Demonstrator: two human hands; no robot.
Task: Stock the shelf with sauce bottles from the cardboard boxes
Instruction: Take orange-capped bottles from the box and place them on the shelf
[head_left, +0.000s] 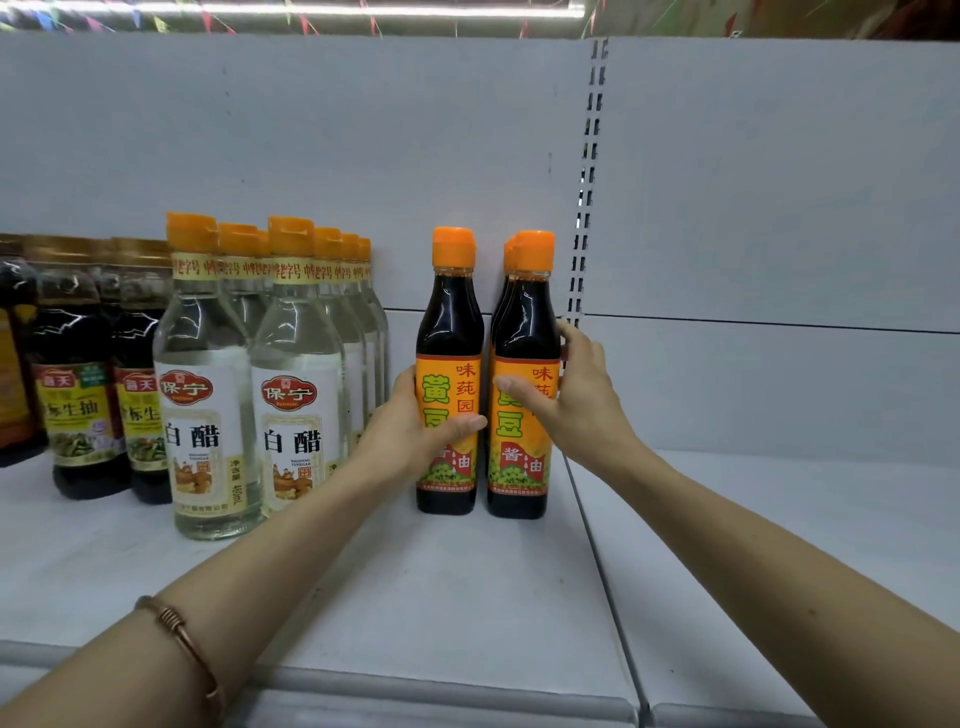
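White metal runs everywhere here: the shelf (467, 597) and the panel behind it are the same pale sheet. At the far left stand dark soy bottles with gold caps (83, 395), two of them showing green and red labels. Just beside them come two rows of clear vinegar bottles (208, 410), orange-capped, running back toward the panel. A copper-coloured bracelet (179, 639) circles the left forearm, which reaches in over the shelf edge. The left hand (415, 426) holds the left sauce bottle (451, 364) by its orange label, thumb across the front and fingers curled round the far side; the bottle stands upright on the shelf, near the vinegar rows. Just beside it, with a thin gap, stands the right sauce bottle (524, 374), also upright, with more orange caps of the same kind showing behind it. The right hand (566, 400) grips this one at label height, thumb on the front, fingers wrapped behind. Past it a slotted upright (587, 208) divides the back panel.
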